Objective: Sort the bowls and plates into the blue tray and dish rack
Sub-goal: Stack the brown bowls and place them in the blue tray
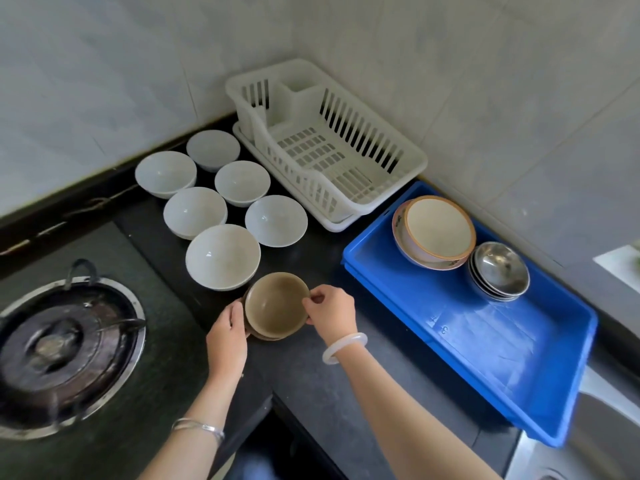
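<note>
Both hands on the brown bowls: left hand cups the side, right hand fingers pinch the rim, steadying the stack for lifting toward the tray.

1. just beyond the hands, white bowls crowd the counter.
2. right of the hands, bare counter runs to the blue tray, open at its near end.
3. left, a stove burner blocks.
</note>
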